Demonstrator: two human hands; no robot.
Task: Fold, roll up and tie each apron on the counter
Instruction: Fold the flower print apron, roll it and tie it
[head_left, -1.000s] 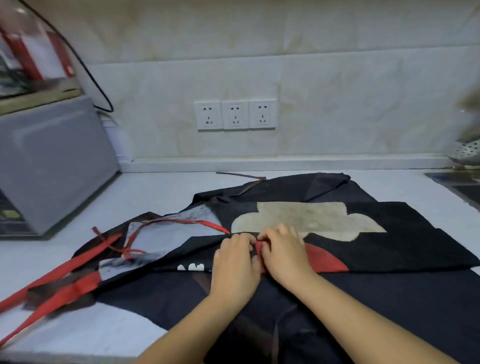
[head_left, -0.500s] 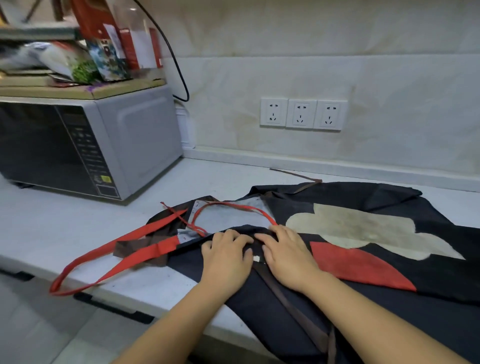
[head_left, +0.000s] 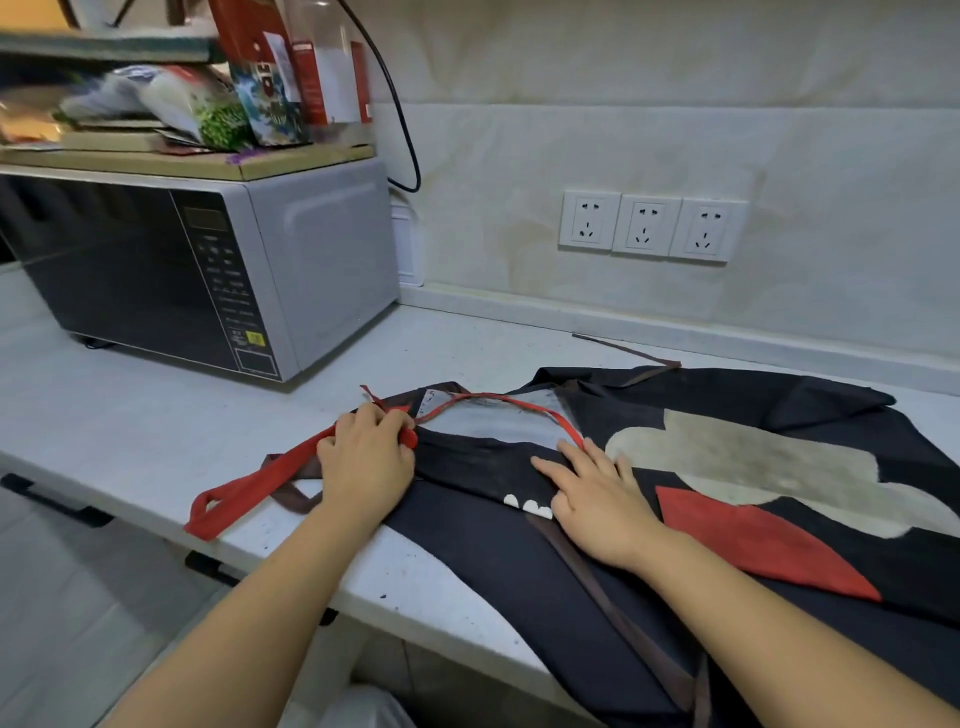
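Head view. Now gripping the red strap (head_left: 249, 487) with the left hand (head_left: 366, 462), fingers curled round it, after parting from beside the right hand (head_left: 597, 493) half a second back. Pressing flat with the right, fingers straight, on the black apron (head_left: 519, 571). Spread across the counter (head_left: 156, 415) and draped off its front. Probably gathering loose straps in before the next fold. Still early: no rolling or tying begun. Worth keeping the pinned layers from sliding during any pull.

Matt black cloth apron (head_left: 597, 561); smooth pale stone-like counter (head_left: 156, 426).
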